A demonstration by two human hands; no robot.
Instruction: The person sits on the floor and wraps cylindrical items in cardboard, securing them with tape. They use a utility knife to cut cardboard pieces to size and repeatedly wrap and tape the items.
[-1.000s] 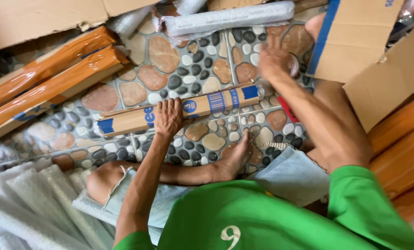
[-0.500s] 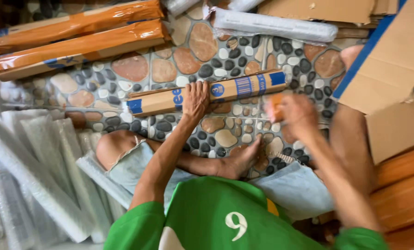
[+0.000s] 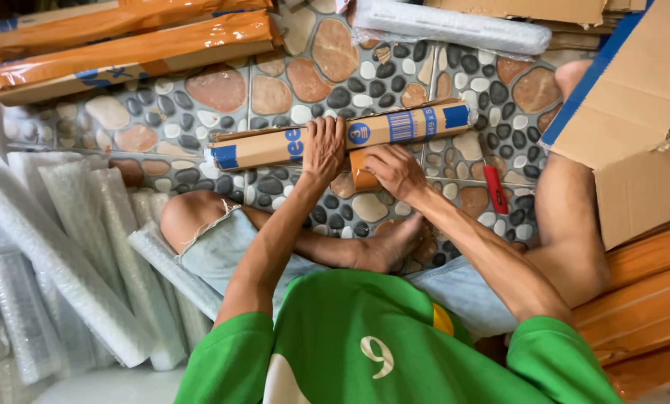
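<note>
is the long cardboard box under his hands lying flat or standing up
Lying flat. The long cardboard box rests lengthwise on the pebble floor, with the left hand pressed on top and the right hand beside it.

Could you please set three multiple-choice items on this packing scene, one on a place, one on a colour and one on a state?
1. Where does the left hand rest?
A. on the long cardboard box
B. on the bubble-wrap rolls
C. on the red cutter

2. What colour is the wrap on the parcels at top left?
A. green
B. orange
C. black

3. How does the red cutter lie?
A. in the right hand
B. inside the open carton
C. loose on the pebble floor

Answers: 1 A, the palm lies flat on the box; 2 B, orange film shows; 3 C, no hand touches it.
</note>
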